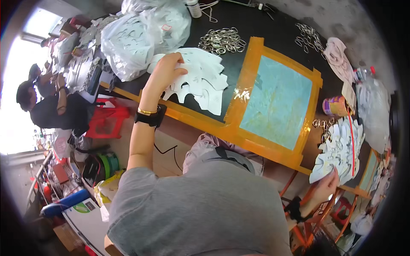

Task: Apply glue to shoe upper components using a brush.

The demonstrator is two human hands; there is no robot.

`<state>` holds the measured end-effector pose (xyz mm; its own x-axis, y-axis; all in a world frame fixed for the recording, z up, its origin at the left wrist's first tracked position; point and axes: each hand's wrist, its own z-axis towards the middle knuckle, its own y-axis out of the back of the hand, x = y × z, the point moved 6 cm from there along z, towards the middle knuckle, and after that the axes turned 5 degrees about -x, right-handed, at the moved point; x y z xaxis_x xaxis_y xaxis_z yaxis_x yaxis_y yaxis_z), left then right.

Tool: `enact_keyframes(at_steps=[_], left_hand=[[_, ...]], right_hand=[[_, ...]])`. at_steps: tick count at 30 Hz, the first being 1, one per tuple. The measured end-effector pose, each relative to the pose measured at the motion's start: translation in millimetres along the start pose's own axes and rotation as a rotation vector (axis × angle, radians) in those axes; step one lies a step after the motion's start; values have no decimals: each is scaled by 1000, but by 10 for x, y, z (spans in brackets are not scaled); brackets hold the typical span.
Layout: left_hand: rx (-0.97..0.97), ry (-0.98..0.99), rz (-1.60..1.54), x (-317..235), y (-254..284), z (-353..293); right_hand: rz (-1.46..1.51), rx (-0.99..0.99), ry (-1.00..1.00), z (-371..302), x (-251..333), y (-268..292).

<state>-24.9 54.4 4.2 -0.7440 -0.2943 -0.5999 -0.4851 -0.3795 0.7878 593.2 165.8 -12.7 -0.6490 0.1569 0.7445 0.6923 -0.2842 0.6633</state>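
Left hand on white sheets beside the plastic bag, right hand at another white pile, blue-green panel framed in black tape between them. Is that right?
The tape around the blue-green panel is orange, not black, as the head view shows. The rest holds: left hand on white sheets, right hand at another white pile.

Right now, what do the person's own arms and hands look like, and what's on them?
The left arm has a short grey fabric sleeve. The bare left hand has a thin, shiny gold-coloured bangle and a wide black wristband at its wrist. The right hand is gloveless too, with a dark black band around its wrist.
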Motion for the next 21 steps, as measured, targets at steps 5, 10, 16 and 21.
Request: enact_keyframes(at_steps=[5, 10, 16, 21], left_hand=[[-88, -70, 200, 91, 99, 0], [34, -129, 141, 239, 17, -116], [-41, -113, 298, -237, 175, -311], [316, -427, -76, -1536, -226, -541]], right_hand=[[64, 299, 703, -720, 1115, -1035], [53, 578, 1154, -1061, 1697, -1463], [210, 584, 1014, -1001, 1605, -1459], [496, 563, 966, -1061, 1921, -1049]])
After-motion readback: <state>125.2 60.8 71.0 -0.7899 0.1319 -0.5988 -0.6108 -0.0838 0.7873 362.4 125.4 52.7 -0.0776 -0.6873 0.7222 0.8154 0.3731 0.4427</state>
